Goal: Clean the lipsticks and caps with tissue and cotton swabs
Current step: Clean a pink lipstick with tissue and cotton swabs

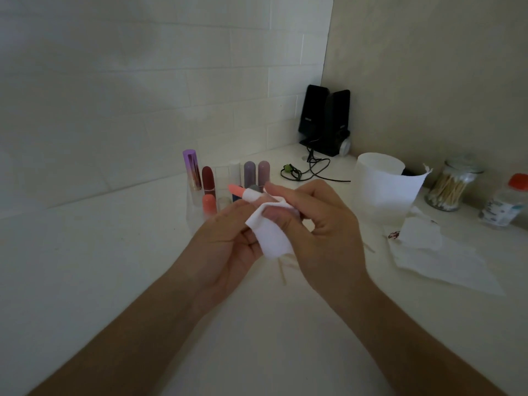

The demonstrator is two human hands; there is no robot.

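Note:
A coral lipstick [236, 190] pokes out up-left from a white tissue [268, 232] wrapped round its lower part. My left hand [228, 241] grips the tissue from below and left. My right hand [317, 221] pinches the tissue over the lipstick's body from the right; the tube itself is hidden. Behind my hands, a clear organiser [197, 195] holds several lipsticks: a purple one [191, 170], a dark red one [208, 178], a coral one [209, 205] and two grey-mauve ones [256, 170]. A used cotton swab [282, 270] lies on the counter under my hands.
A tissue roll [383, 184] stands at the right, with torn, stained tissue sheets [437, 250] in front of it. A glass jar of cotton swabs [451, 187] and a small bottle with a red cap [505, 201] sit at the far right. Black speakers [325, 118] with a cable [308, 170] occupy the corner.

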